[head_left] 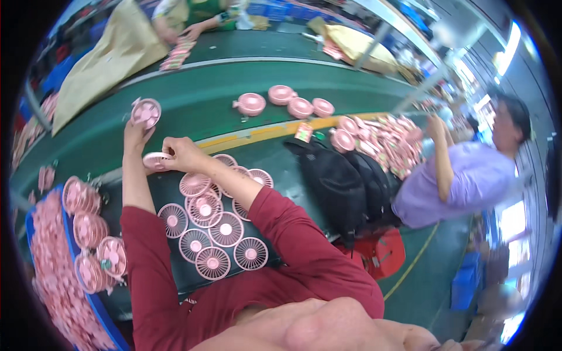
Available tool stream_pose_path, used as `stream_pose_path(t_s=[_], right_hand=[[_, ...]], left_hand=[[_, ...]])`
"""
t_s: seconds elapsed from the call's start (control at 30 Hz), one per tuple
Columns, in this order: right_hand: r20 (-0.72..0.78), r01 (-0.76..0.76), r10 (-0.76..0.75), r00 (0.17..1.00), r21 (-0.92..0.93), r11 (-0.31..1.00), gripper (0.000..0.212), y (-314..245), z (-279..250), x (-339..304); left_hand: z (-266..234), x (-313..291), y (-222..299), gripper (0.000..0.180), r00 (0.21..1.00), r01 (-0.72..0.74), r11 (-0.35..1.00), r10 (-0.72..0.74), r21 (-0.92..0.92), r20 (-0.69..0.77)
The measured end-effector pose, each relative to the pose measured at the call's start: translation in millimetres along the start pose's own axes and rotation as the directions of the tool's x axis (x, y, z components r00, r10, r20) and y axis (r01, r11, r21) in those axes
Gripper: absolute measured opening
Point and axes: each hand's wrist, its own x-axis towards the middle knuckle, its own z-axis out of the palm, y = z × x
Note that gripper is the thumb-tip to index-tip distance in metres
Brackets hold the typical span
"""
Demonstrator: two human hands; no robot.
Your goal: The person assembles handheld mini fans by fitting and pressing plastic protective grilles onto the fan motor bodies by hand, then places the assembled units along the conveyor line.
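Observation:
My left hand (136, 134) is closed on a pink fan housing (146, 113), its blades facing up, held over the near edge of the green belt. Just to the right and nearer, my right hand (186, 155) pinches the rim of a pink fan grille (156, 160), seen tilted. The two pieces are apart. Below my right forearm, several pink round grilles (226, 229) lie overlapping on the dark table. Stacked pink fan housings (89, 229) stand left of my left sleeve.
A blue bin (66, 229) full of small pink parts runs along the left. Pink fan heads (252, 104) sit on the green belt (205, 82). A black backpack (336, 181) lies to the right, by a co-worker in a purple shirt (462, 181) and a parts pile (383, 140).

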Motion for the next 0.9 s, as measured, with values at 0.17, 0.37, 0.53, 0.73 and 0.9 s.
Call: stream_pose_path(t_s=[0.17, 0.37, 0.53, 0.73, 0.9], right_hand=[[-0.274, -0.180, 0.402, 0.874, 0.585, 0.791, 0.031, -7.9, -45.4, -27.1], [-0.507, -0.130, 0.114, 0.854, 0.004, 0.992, 0.054, -31.2, -54.9, -62.3], [-0.430, 0.038, -0.099, 0.897, -0.149, 0.988, 0.051, -57.6, -34.1, -83.9], [-0.217, 0.091, -0.127, 0.968, -0.167, 0.982, 0.067, -90.7, -3.5, -102.7], [-0.247, 0.215, -0.174, 0.953, 0.149, 0.965, 0.093, -82.9, 24.2, -101.1]], left_hand=[[28.6, -63.0, -24.5, 0.049, 0.987, -0.043, 0.988, 0.066, -0.151, 0.149], [66.8, -168.5, -33.7, 0.052, 0.902, 0.291, 0.849, -0.090, -0.441, 0.423], [45.7, -194.6, -41.3, 0.052, 0.931, 0.242, 0.910, -0.120, -0.337, 0.345], [31.8, -226.3, -23.8, 0.036, 0.940, 0.231, 0.803, -0.038, -0.549, 0.339], [46.6, -267.1, -15.2, 0.040, 0.999, -0.035, 0.904, 0.028, -0.426, -0.022]])
